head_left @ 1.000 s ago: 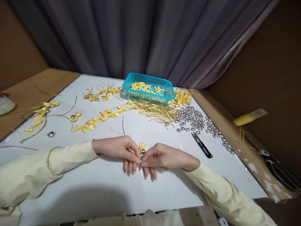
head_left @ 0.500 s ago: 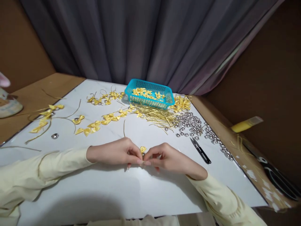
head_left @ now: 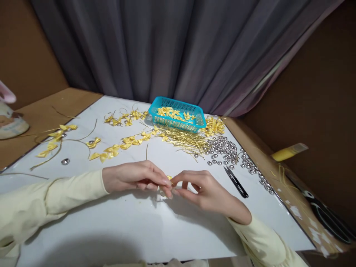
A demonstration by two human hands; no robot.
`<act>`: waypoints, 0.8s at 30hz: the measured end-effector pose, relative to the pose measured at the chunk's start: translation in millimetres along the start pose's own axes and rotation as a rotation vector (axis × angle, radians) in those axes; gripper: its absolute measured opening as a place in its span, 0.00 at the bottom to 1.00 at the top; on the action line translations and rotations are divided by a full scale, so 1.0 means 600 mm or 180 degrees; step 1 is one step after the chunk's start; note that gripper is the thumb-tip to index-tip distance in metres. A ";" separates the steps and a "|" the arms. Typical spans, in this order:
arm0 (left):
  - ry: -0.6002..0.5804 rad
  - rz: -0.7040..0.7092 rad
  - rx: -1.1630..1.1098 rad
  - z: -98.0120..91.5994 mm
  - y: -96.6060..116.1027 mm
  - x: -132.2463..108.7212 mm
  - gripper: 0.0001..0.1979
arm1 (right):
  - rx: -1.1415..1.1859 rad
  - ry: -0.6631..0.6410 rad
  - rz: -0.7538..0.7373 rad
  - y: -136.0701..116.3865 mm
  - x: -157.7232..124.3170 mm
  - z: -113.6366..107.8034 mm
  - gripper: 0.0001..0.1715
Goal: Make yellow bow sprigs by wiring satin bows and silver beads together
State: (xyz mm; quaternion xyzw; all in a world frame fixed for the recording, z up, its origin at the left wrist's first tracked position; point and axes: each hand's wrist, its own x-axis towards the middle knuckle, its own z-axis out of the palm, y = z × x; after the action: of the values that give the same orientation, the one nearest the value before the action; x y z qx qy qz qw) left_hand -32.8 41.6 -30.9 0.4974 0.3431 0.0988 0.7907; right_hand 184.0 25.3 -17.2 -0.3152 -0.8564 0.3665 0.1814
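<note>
My left hand [head_left: 141,178] pinches a small yellow ribbon bow [head_left: 169,178], mostly covered by the fingers. A thin loop of gold cord [head_left: 164,193] hangs under those fingertips. From the other side, my right hand [head_left: 207,189] brings forefinger and thumb together at the bow's edge, with a bit of cord seeming to be between them. Both hands are just above the white tabletop [head_left: 133,226]. Near my right hand lie black thread snips [head_left: 236,181], blades pointing away from me. The bow's silver centre is hidden.
A turquoise basket [head_left: 178,128] holding yellow bows stands at the back. Cut gold cords [head_left: 186,140] lie before it, beside a heap of silver beads [head_left: 224,146]. Finished-looking bows [head_left: 112,150] spread leftward. Large scissors [head_left: 328,215] and a yellow tube [head_left: 289,152] lie right.
My left hand has turned and its fingers have stretched out across the bow. My right hand has opened a little wider behind its fingertips. A cord loop now shows below.
</note>
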 end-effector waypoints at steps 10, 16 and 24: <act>0.0032 -0.0287 -0.1138 0.000 -0.005 0.008 0.09 | -0.2002 0.1019 -0.1312 0.029 -0.009 0.038 0.12; 0.0060 -0.0293 -0.1196 0.000 -0.005 0.011 0.07 | -0.2172 0.0989 -0.1385 0.032 -0.007 0.037 0.12; 0.0113 -0.0246 -0.1025 -0.002 -0.009 0.010 0.08 | -0.1060 0.0747 -0.0827 0.034 0.000 0.037 0.13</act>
State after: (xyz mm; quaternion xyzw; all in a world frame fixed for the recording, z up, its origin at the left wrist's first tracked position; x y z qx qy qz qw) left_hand -30.1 43.2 -38.4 0.3488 0.3556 0.1309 0.8572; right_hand 180.5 24.6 -46.8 -0.2683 -0.9115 0.1547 0.2708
